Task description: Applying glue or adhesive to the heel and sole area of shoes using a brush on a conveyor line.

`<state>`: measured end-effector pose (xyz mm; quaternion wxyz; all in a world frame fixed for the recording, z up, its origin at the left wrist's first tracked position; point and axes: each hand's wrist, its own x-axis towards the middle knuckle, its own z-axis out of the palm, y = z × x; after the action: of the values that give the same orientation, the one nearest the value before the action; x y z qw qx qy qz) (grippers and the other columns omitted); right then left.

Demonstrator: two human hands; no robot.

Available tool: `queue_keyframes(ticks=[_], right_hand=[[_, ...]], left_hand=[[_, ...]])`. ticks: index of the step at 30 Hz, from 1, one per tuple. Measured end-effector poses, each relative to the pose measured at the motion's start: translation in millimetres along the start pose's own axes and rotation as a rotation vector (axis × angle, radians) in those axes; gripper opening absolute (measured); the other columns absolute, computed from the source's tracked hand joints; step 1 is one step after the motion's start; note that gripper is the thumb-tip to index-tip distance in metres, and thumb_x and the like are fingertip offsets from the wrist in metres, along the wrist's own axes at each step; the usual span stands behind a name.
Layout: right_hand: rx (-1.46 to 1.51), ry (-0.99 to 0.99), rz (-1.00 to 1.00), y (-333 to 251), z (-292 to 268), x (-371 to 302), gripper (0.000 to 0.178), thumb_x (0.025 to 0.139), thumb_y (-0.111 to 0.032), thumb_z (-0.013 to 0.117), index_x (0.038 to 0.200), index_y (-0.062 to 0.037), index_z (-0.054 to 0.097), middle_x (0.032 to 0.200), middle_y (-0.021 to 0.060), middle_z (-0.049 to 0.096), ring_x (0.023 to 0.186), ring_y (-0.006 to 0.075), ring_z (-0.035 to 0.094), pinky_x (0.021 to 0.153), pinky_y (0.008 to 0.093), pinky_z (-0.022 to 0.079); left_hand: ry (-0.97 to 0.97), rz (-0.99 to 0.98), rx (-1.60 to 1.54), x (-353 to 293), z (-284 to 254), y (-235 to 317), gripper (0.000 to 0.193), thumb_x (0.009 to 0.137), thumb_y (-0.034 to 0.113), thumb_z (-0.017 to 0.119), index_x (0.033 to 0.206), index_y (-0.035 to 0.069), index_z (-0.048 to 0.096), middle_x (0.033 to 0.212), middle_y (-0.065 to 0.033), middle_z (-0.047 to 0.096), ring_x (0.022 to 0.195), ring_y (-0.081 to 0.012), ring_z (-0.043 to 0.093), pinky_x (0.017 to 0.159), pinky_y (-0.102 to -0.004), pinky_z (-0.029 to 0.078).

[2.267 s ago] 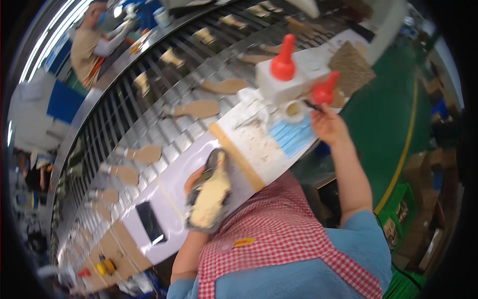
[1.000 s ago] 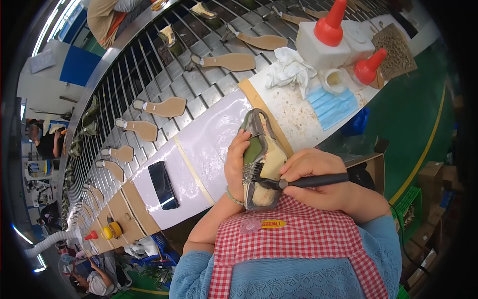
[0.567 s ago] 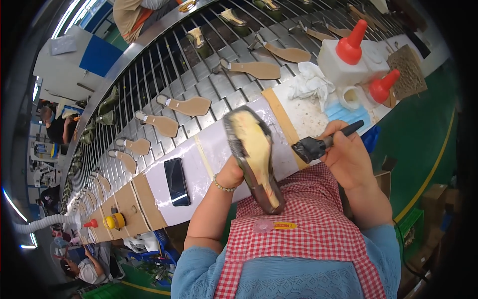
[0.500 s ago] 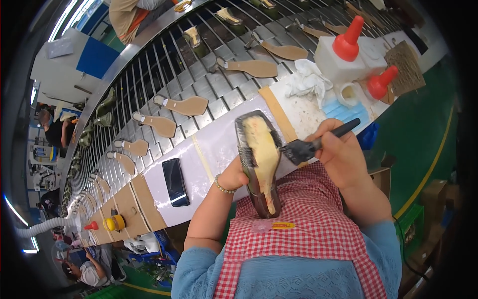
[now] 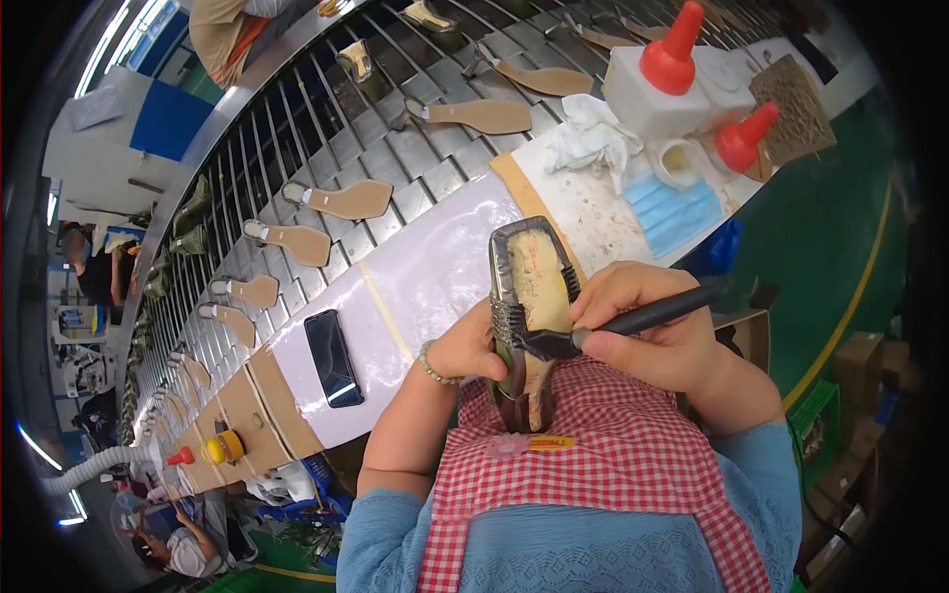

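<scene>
My left hand (image 5: 469, 348) grips a dark shoe upper on a last (image 5: 541, 282) by its left side, with the thumb on the edge. The shoe is bottom up, showing a cream underside between folded dark edges, and its narrow heel end points toward my apron. In my right hand (image 5: 657, 331) is a brush with a black handle (image 5: 664, 309), held between fingers and thumb. Its dark head rests across the middle of the underside, near the strap-like ribbed part at the left edge. The bristle tips are partly hidden.
Beyond the worktable (image 5: 435, 267) runs a slatted metal conveyor (image 5: 386, 158) carrying several tan soles (image 5: 351, 201). A phone (image 5: 333, 358) lies at left. White bottles with red nozzles (image 5: 672, 49), a small white pot (image 5: 679, 161), crumpled tissue (image 5: 593, 138) and a blue mask (image 5: 674, 212) sit at right.
My right hand has brought the brush leftward and down, from the shoe's right edge to across its middle. The shoe has turned slightly in my left hand.
</scene>
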<state>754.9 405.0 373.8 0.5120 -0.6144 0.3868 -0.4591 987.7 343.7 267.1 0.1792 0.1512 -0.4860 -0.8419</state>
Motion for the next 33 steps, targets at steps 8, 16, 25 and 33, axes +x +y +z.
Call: queue_keyframes(ticks=[8, 16, 25, 33], right_hand=[[-0.037, 0.174, -0.150, 5, 2, 6, 0.014, 0.075, -0.002, 0.071, 0.085, -0.0002, 0.061, 0.087, 0.0128, 0.063, 0.080, 0.0186, 0.061, 0.072, 0.0275, 0.047], [-0.008, 0.024, -0.112, 2, 3, -3, 0.013, 0.075, -0.003, 0.071, 0.084, -0.0003, 0.062, 0.086, 0.0132, 0.063, 0.078, 0.0204, 0.061, 0.069, 0.0282, 0.047], [-0.283, 0.032, -0.254, -5, 7, -1, 0.013, 0.072, -0.004, 0.073, 0.080, -0.0020, 0.062, 0.077, 0.0090, 0.065, 0.080, 0.0236, 0.064, 0.070, 0.0321, 0.050], [0.219, 0.281, -0.059, 8, 10, -5, 0.017, 0.079, -0.001, 0.070, 0.094, 0.0006, 0.061, 0.097, 0.0106, 0.064, 0.087, 0.0119, 0.060, 0.076, 0.0243, 0.049]], left_hand=[[-0.030, 0.003, 0.006, 3, 4, -1, 0.112, 0.056, 0.060, 0.081, 0.135, -0.005, 0.035, 0.132, -0.0112, 0.046, 0.122, -0.0203, 0.043, 0.102, -0.0347, 0.034], [-0.032, -0.004, -0.018, -2, 2, -4, 0.111, 0.055, 0.060, 0.081, 0.135, -0.004, 0.037, 0.132, -0.0115, 0.047, 0.120, -0.0207, 0.045, 0.101, -0.0347, 0.036], [-0.002, -0.017, -0.060, -3, 6, 1, 0.110, 0.056, 0.060, 0.081, 0.135, -0.004, 0.037, 0.131, -0.0113, 0.048, 0.119, -0.0203, 0.045, 0.101, -0.0340, 0.036], [0.030, 0.042, -0.004, -5, 3, -7, 0.108, 0.060, 0.065, 0.076, 0.134, -0.004, 0.037, 0.129, -0.0099, 0.047, 0.117, -0.0181, 0.045, 0.099, -0.0325, 0.037]])
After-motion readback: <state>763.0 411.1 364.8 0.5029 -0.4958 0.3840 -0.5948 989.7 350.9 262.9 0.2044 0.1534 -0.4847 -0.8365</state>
